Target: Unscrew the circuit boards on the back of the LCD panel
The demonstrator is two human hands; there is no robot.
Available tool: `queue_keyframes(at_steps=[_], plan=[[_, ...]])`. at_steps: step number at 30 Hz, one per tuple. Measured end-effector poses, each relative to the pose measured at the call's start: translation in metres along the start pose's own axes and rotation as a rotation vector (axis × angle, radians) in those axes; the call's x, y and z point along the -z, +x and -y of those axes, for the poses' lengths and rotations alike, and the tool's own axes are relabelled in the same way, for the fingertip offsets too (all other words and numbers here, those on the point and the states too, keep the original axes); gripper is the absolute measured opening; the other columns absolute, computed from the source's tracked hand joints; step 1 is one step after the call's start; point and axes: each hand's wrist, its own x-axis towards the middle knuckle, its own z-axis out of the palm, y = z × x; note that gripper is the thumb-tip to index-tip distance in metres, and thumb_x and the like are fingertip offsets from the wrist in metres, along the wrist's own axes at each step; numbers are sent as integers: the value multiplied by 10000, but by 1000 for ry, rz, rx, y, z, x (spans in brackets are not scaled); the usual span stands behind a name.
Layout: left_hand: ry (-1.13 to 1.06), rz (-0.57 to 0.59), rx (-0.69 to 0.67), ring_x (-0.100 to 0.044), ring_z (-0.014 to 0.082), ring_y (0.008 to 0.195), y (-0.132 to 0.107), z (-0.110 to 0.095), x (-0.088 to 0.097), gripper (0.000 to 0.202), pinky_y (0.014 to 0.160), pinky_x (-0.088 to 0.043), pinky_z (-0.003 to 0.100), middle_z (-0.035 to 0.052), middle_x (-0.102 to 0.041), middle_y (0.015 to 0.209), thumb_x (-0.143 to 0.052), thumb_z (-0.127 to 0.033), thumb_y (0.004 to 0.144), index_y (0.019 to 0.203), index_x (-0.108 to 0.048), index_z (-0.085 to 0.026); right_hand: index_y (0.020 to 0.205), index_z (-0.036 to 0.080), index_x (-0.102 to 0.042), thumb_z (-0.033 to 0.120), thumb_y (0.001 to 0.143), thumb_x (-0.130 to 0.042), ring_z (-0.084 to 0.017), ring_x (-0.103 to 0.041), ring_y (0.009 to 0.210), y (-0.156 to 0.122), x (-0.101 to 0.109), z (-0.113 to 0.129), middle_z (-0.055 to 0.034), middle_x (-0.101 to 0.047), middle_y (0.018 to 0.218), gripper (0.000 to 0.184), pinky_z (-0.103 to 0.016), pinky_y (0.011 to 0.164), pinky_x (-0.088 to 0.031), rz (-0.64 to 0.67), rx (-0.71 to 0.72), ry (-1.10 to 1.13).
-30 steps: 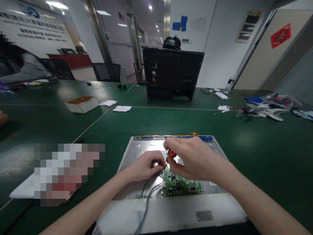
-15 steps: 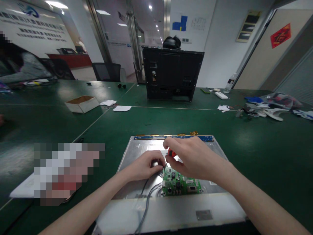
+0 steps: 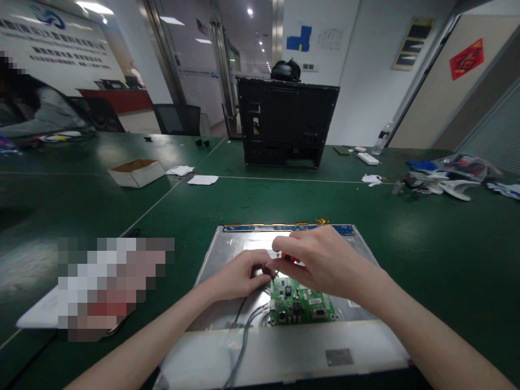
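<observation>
A silver metal panel (image 3: 357,254) lies flat on the green table in front of me, with a blue strip along its far edge. A small green circuit board (image 3: 300,306) sits on its near half. My right hand (image 3: 320,262) is closed on a small red-handled screwdriver (image 3: 289,258), tip down at the board's upper left corner. My left hand (image 3: 241,276) is curled, fingertips pinched beside the tip; what they hold is hidden. Grey cables (image 3: 244,330) run from the board towards me.
A black metal chassis (image 3: 286,122) stands upright at the far side. An open cardboard box (image 3: 136,172) and paper scraps lie at the left, loose parts and bags (image 3: 447,176) at the right. A person sits at the far left. A blurred patch covers something near left.
My right hand has dropped slightly and turned on the screwdriver, hiding more of the red handle. The hand at the far left edge has gone out of view.
</observation>
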Motion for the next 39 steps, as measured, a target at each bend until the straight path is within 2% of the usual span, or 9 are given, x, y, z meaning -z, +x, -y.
queue_keyframes(at_steps=[3,8,14,18,22,24,28,33,39], plan=[[-8,-12,-3,-633,207,846,0,1,0,98,766,-499,314,42,-712,918,-584,-175,849,904,-665,-175,896,188,-588,283,988,-472,-104,-414,544,0,0,0,1,-617,702,176,-277,514,-173,-3,0,-5],[-29,14,-1,-632,190,809,0,0,0,102,749,-498,300,35,-711,888,-571,-174,861,896,-667,-174,976,165,-560,163,880,-507,-102,-461,608,-1,0,2,-17,-654,853,111,-266,523,-206,19,11,45],[-42,-3,-2,-627,188,796,0,-2,1,75,729,-493,293,24,-703,853,-586,-183,838,852,-659,-178,941,168,-535,146,830,-508,-110,-439,614,-2,0,2,-17,-636,860,116,-269,521,-216,-9,35,20],[-30,1,-7,-625,190,795,1,-2,1,99,735,-488,299,27,-698,858,-573,-158,835,873,-662,-179,938,178,-545,201,894,-507,-116,-458,602,-2,-1,0,-12,-630,804,62,-270,517,-206,-14,51,-7],[-21,22,1,-627,202,821,1,-5,2,119,760,-486,310,36,-706,881,-565,-153,838,890,-669,-176,934,187,-573,365,986,-488,-126,-467,566,-1,-3,-2,-16,-643,746,204,-277,509,-168,-52,26,-67],[-22,14,11,-630,211,849,1,-6,3,134,781,-490,317,40,-712,903,-577,-152,825,915,-674,-175,927,189,-581,383,1000,-475,-130,-466,555,0,-3,-2,-17,-646,730,233,-278,510,-164,-60,13,-93],[-26,7,16,-636,218,866,0,-3,3,134,796,-494,323,45,-718,913,-594,-134,801,896,-680,-174,923,187,-581,300,992,-468,-129,-464,554,0,-1,-2,-13,-641,729,173,-274,513,-182,-39,0,-88],[-49,11,-3,-632,210,873,1,0,2,130,806,-490,325,46,-713,941,-603,-134,813,910,-678,-175,975,170,-562,219,936,-501,-134,-523,646,-1,1,-1,-39,-675,881,87,-277,538,-212,-9,-13,-10],[-64,10,13,-625,193,802,1,-3,1,58,738,-481,300,29,-700,854,-616,-191,838,852,-671,-177,1011,160,-535,138,853,-519,-133,-546,689,-2,-1,0,-44,-658,957,160,-273,540,-229,-14,45,58]])
